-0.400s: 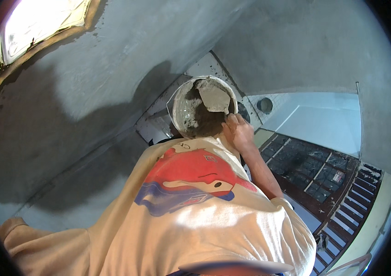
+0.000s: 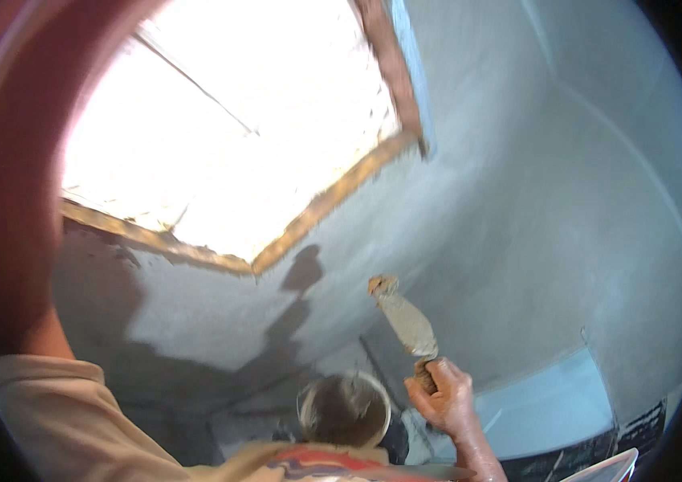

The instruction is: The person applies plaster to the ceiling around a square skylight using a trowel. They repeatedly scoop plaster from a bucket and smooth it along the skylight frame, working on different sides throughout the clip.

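Observation:
My right hand (image 2: 447, 394) is closed around the handle of a trowel (image 2: 409, 320), held up at the lower right of centre. The blade is coated in wet grey mortar, and a lump of mortar (image 2: 383, 284) sits at its far end. Below and to the left of that hand is a round bucket (image 2: 390, 410) with grey mortar (image 2: 346, 414) inside. My left arm (image 2: 16, 241) is raised along the left edge of the picture, and its hand lies outside the view.
A bright window opening with a brownish frame (image 2: 341, 183) is at the upper left, set in a grey plastered wall (image 2: 196, 309). Another grey wall (image 2: 541, 209) stands to the right. A pale blue surface (image 2: 549, 402) and dark slats (image 2: 642, 424) are at the lower right.
The trowel has come up out of the bucket in my right hand, carrying mortar. The view has tilted up toward the window, and my left arm now shows raised at the left.

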### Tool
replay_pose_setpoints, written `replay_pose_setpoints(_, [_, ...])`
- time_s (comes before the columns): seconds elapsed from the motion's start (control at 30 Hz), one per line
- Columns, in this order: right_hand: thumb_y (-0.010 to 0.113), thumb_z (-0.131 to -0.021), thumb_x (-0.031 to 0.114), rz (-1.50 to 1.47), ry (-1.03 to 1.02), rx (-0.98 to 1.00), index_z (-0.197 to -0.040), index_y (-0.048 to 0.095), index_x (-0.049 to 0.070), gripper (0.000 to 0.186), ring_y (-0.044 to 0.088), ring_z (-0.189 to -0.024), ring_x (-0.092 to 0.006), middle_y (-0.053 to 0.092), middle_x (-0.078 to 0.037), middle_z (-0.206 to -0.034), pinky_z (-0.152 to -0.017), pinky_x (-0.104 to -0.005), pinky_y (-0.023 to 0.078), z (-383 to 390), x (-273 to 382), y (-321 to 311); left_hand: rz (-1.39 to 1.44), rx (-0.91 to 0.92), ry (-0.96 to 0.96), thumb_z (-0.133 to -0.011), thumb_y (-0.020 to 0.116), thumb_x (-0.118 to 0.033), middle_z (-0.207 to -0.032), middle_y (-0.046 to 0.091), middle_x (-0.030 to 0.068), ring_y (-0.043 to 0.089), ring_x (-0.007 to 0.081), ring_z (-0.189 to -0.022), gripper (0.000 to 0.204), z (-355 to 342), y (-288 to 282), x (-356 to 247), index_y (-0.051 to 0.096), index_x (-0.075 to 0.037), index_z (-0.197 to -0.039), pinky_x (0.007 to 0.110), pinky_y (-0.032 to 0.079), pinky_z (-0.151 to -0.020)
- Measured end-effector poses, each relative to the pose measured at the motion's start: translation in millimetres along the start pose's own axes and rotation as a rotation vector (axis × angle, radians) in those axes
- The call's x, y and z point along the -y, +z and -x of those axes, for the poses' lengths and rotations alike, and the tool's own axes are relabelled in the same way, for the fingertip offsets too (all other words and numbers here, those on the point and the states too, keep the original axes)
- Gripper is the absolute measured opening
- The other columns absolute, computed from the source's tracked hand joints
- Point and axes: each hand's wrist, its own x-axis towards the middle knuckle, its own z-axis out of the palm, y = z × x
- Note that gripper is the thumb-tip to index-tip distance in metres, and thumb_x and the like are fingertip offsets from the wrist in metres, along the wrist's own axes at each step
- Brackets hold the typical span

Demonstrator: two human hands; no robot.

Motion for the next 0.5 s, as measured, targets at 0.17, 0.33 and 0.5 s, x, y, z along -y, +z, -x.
replay_pose_setpoints(0.17, [0.085, -0.092, 0.009, 0.038, -0.110, -0.108, -0.094, 0.066, -0.001, 0.022, 0.062, -0.063, -0.0284, 0.065, -0.016, -0.080, -0.061, -0.0419, 0.053, -139, 77, -93, -0.285, 0.235, 0.306, -0.092, 0.070, -0.008, -0.090, 0.081, 0.0199, 0.076, 0.0302, -0.075, 0.018, -48, -8, -23, 0.085, 0.000, -0.096, 0.048, 0.062, -0.074])
replay_pose_setpoints(0.33, [0.077, -0.099, 0.016, -0.083, -0.292, -0.113, -0.090, 0.061, -0.002, 0.026, 0.057, -0.063, -0.0188, 0.061, -0.011, -0.075, -0.061, -0.0381, 0.049, -245, 140, -124, -0.237, 0.352, 0.373, -0.092, 0.067, -0.011, -0.110, 0.084, 0.0250, 0.082, 0.0385, -0.098, 0.030, -52, -46, 8, 0.087, 0.002, -0.110, 0.052, 0.063, -0.085])
replay_pose_setpoints(0.5, [0.071, -0.101, 0.016, -0.214, -0.265, -0.077, -0.086, 0.064, -0.003, 0.025, 0.060, -0.064, -0.0131, 0.063, -0.006, -0.071, -0.059, -0.0370, 0.050, -275, 173, -136, 0.074, 0.307, 0.176, -0.095, 0.064, -0.016, -0.119, 0.083, 0.0254, 0.080, 0.0418, -0.110, 0.037, -55, -44, 2, 0.085, 0.005, -0.118, 0.055, 0.061, -0.095])
